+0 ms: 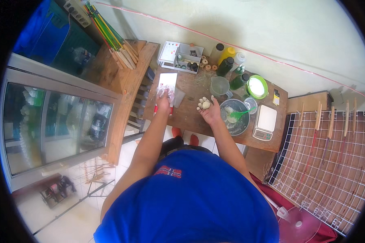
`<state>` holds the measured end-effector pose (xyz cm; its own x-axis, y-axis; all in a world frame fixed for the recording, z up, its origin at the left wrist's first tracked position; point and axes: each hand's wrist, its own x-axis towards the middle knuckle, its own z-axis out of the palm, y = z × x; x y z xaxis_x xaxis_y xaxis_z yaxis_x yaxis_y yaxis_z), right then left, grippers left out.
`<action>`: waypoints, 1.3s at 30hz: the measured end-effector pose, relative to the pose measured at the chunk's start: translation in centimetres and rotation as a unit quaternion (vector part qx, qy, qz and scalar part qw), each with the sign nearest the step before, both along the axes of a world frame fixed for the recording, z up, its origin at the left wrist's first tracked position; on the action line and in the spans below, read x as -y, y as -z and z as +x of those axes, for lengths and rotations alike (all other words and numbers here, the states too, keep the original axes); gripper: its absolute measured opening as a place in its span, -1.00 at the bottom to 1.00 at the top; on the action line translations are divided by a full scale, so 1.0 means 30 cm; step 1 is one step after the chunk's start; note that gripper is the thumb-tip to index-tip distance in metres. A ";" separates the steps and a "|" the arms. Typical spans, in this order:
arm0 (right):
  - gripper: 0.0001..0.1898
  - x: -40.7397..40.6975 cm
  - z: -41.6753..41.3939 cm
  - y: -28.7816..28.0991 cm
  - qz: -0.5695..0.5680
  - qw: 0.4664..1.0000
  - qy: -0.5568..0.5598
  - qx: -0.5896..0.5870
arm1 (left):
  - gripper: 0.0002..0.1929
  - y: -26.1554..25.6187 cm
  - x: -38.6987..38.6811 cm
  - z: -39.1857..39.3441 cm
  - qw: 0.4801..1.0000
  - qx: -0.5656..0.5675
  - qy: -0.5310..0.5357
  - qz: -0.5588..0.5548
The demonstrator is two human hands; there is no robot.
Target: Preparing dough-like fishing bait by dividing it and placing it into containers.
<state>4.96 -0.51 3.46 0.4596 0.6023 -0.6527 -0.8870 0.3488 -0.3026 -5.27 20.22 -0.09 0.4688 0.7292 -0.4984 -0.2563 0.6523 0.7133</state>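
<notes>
My left hand [163, 103] is at the left end of the wooden table, its fingers on a crinkled piece of clear plastic [169, 94]. Under it lies a white and red packet [168, 79], partly covered by the hand. Palm up, my right hand [212, 113] carries a pale lump of dough [206, 105], and its fingertips are coated with the same stuff. Just right of that hand stands a metal bowl [246, 124] with pale dough [230, 118] and a green spatula [238, 114] in it.
A clear measuring jug [219, 86], several bottles [225, 66] and a green bowl of white powder [257, 86] stand behind. A digital scale [265, 121] sits at right. Left are a white organizer [181, 57] and a glass-fronted cabinet [60, 121]; a wire grid [322, 158] flanks the table.
</notes>
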 end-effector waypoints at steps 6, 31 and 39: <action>-0.57 -0.016 -0.006 0.024 0.004 1.000 -0.019 0.000 | -0.63 -0.001 -0.010 -0.049 0.999 -0.040 -0.019 0.013; -0.56 0.010 0.007 0.025 0.001 1.000 0.025 0.010 | -0.21 -0.079 0.091 -0.035 0.597 -0.513 0.115 0.606; -0.56 0.001 0.020 0.000 -0.014 0.999 0.030 0.007 | -0.03 -0.011 0.068 0.040 0.471 -0.333 0.461 0.674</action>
<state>5.56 -0.54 3.45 0.5044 0.5552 -0.6613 -0.8598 0.3932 -0.3257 -4.07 18.19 0.23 0.9631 0.2333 -0.1342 0.2667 -0.8940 0.3601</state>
